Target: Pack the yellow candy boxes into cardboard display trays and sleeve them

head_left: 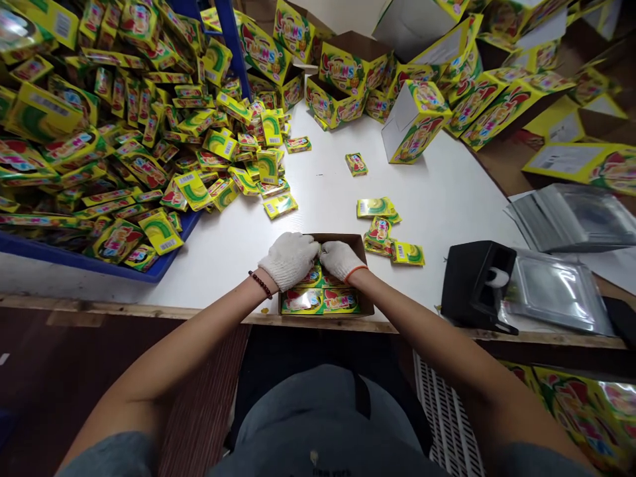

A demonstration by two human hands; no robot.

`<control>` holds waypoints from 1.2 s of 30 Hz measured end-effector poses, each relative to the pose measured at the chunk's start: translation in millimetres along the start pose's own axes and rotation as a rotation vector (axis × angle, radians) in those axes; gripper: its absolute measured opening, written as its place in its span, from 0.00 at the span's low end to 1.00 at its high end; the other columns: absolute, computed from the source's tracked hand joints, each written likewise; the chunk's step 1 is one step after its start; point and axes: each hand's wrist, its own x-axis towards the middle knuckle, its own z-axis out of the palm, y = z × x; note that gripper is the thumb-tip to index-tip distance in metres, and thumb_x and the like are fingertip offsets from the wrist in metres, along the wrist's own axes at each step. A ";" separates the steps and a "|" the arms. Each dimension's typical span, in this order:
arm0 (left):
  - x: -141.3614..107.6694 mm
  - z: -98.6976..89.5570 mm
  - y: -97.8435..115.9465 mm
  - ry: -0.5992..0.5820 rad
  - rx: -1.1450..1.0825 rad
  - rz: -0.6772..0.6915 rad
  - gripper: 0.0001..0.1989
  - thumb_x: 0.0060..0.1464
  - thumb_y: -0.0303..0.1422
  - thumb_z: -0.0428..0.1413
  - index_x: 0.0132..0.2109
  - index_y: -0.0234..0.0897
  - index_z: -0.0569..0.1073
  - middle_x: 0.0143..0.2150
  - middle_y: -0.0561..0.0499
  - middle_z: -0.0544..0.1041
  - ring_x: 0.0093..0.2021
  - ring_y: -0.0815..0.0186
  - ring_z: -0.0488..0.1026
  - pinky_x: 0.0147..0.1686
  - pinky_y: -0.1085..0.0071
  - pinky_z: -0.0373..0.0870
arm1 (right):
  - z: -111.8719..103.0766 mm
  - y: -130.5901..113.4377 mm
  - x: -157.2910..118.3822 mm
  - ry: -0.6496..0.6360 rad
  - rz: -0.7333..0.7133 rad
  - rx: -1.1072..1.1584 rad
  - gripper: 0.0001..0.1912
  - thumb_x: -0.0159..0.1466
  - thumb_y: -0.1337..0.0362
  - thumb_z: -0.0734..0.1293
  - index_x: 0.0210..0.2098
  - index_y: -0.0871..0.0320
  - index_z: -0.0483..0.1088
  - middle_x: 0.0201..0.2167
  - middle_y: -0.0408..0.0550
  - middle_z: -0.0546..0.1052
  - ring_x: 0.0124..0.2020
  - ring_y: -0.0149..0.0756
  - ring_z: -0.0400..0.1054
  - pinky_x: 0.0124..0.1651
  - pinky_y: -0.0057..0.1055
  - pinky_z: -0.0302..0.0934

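An open cardboard box [368, 308] lies at the table's front edge, with rows of small yellow-green TWINS boxes [340, 300] inside. My left hand [289, 260], in a white knit glove, reaches over its left side with fingers curled down among the small boxes. My right hand [342, 260], gloved too, curls in from the right, and its fingertips almost meet those of the left. Whatever the fingers grip is hidden beneath the gloves. Just right of the box lie several loose small boxes [380, 228]; another small box [356, 164] sits farther back.
A blue bin [163, 265] at left overflows with small boxes [144, 162], spilling onto the white table [328, 192]. Larger TWINS display boxes [417, 122] stand at the back and right. A black tape dispenser [472, 285] and stacked clear plastic sheets [559, 291] lie at right.
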 end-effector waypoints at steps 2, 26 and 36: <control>-0.9 5.3 3.1 -0.029 -0.017 0.028 0.11 0.60 0.28 0.52 0.46 0.32 0.77 0.45 0.39 0.79 0.47 0.54 0.75 0.44 0.60 0.67 | -6.0 -2.8 -6.1 0.002 -0.022 -0.024 0.09 0.64 0.69 0.64 0.31 0.59 0.76 0.36 0.55 0.81 0.41 0.44 0.74 0.43 0.32 0.62; -29.3 8.3 25.4 -0.128 -0.152 0.019 0.21 0.53 0.37 0.60 0.54 0.37 0.75 0.67 0.35 0.63 0.65 0.42 0.62 0.60 0.47 0.62 | -64.2 128.6 3.5 0.354 0.263 0.126 0.39 0.57 0.59 0.68 0.65 0.59 0.57 0.45 0.57 0.77 0.43 0.48 0.73 0.48 0.40 0.67; -19.6 -8.3 57.5 0.288 -0.963 -0.140 0.22 0.59 0.39 0.54 0.58 0.37 0.68 0.54 0.42 0.76 0.51 0.56 0.75 0.51 0.59 0.72 | -64.2 48.1 -86.0 0.226 -0.131 0.530 0.17 0.65 0.53 0.61 0.48 0.55 0.66 0.36 0.48 0.75 0.34 0.38 0.71 0.37 0.35 0.68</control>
